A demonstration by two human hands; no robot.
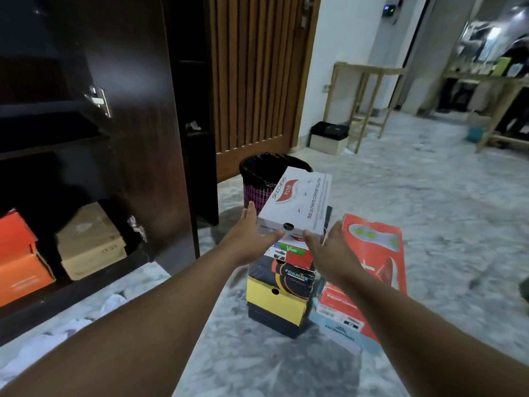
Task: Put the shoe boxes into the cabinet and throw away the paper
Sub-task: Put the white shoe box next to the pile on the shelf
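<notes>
Glossy dark wood cabinet (137, 110), marble floor (429, 210)

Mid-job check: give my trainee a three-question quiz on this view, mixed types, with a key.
1. True or false: the white shoe box is on top of the stack.
2. Which hand touches the white box's near end with its thumb? A) left hand only B) right hand only C) both
3. Fill in: the bin behind the stack is lined with a ____ bag.

Key: 1 true. 2 C. 3 black. Two orange boxes and a tan box already sit in the cabinet.
</notes>
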